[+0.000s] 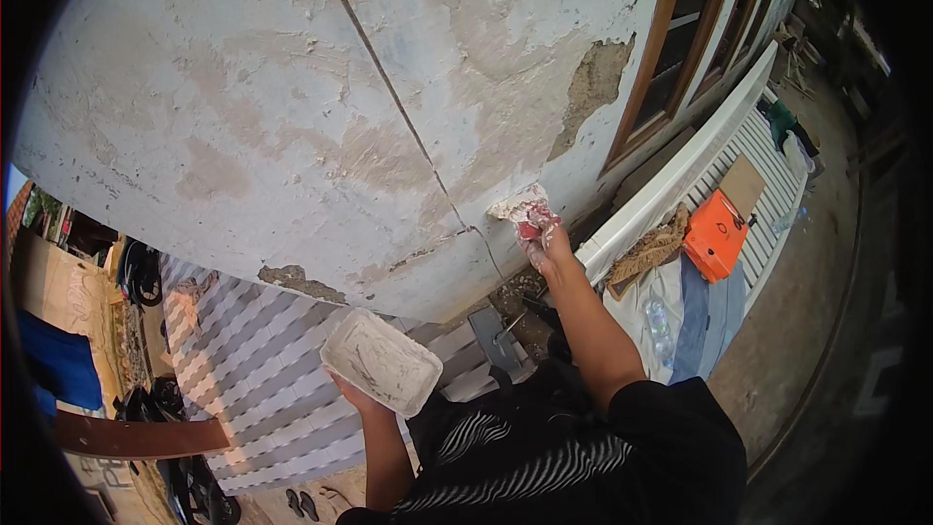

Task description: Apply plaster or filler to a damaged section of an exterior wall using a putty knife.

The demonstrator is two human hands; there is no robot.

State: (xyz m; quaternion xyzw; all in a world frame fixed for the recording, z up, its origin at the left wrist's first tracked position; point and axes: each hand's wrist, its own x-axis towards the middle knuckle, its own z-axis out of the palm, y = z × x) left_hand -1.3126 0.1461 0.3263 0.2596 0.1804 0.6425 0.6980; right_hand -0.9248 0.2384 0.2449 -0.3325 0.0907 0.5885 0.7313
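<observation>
My right hand [547,245] is closed around the red handle of a putty knife [518,205], its blade caked with whitish filler. The blade is against or just off the lower part of a patchy white wall [321,126]; which of the two, I cannot tell. Some filler smears show on the fingers. A long dark crack [387,89] slants down the wall and ends left of the knife. Lower down, my left hand [355,397] grips a pale rectangular tub [425,385] from beneath and its near side. Whitish filler residue coats the tub's inside; most of that hand's fingers are hidden under it.
Right of me, a white slatted panel [768,170] carries an orange bag [717,235], a plastic bottle [659,331] and cloths. A brown-framed window [671,29] sits in the wall. Striped tiles [262,369] cover the floor at left, with slippers [301,504] near the bottom.
</observation>
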